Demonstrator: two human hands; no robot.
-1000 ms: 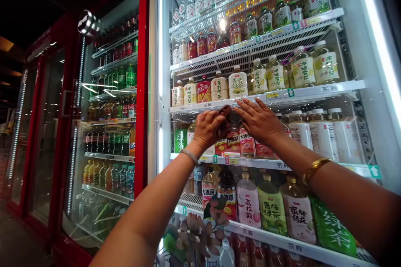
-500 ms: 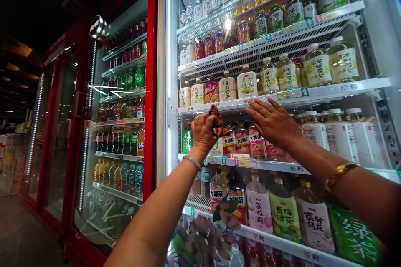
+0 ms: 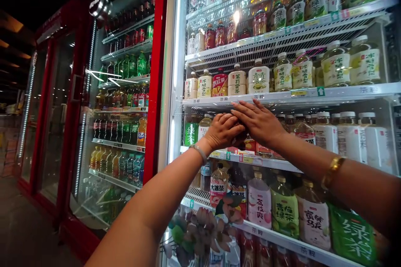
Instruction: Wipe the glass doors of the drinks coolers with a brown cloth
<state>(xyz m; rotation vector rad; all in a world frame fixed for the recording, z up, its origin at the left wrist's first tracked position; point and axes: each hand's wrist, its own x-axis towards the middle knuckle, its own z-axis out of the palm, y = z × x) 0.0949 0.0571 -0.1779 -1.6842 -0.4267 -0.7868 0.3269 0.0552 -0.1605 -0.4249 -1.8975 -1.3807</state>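
My left hand (image 3: 223,132), with a pale bangle at the wrist, reaches up to the glass door front of the lit drinks cooler. Its fingers are bent and close together; a dark shape shows beneath them, too unclear to name. Just right of it, fingertips overlapping or touching, my right hand (image 3: 260,123) lies against the glass with fingers stretched out and nothing visible in it. A gold bracelet (image 3: 332,172) circles the right forearm. Behind the hands, bottles (image 3: 258,77) and red-labelled packs stand on white shelves (image 3: 297,165).
At the left is a red-framed cooler (image 3: 153,71) with rows of bottles, and more red-framed doors (image 3: 46,125) lie beyond it. A leafy plant shape (image 3: 203,229) shows low in front of the lit shelves, perhaps a decal or reflection.
My left hand has moved right, up to my right hand, and its fist has loosened into bent fingers lying flatter. My right hand has shifted slightly left. The view has turned a little.
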